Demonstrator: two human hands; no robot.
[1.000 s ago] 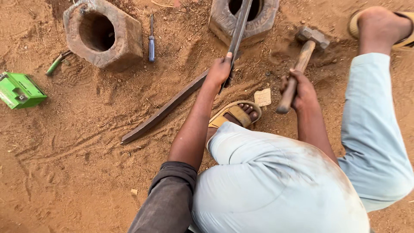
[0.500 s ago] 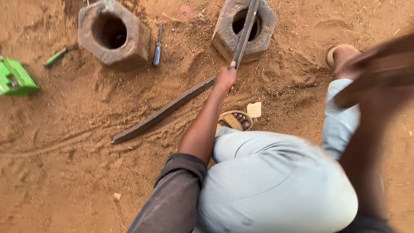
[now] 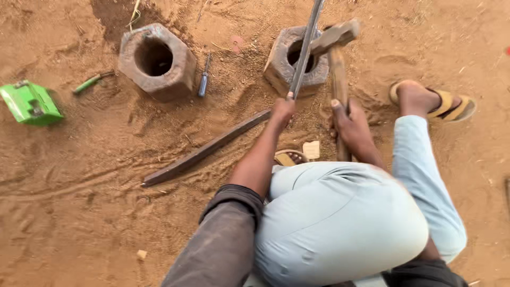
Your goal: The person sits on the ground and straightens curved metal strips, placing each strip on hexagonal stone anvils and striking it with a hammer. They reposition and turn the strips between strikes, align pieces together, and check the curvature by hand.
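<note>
A: Head view, start with the hands. What has the left hand (image 3: 282, 109) got?

B: It is closed round a thin metal rod (image 3: 305, 50). The rod runs up and away from the fist and passes over the mouth of the right block (image 3: 294, 62), a hexagonal stone piece with a round hole in it.

A: And the right hand (image 3: 348, 119)?

B: Wrapped tight about the wooden handle of a hammer (image 3: 336, 58). The hammer head sits at the top of the handle, just beside the rod and over the right block's rim. The motion blur makes it unclear whether head and rod touch.

A: Where do the hands sit relative to that block?

B: Both just below it, left hand under its lower edge, right hand a little to the right.

A: What else lies around the block?

B: To its left stands a second block (image 3: 157, 59) of the same shape, and a screwdriver (image 3: 203, 79) lies on the sand between the two. Below and left of the right block a long flat bar (image 3: 204, 150) lies slantwise on the ground, its upper end near the left hand. Far left of it all sits a green box (image 3: 29, 102), with a green-handled tool (image 3: 91, 82) near it. To the block's right, a foot in a yellow sandal (image 3: 443, 103) rests on the sand.
</note>
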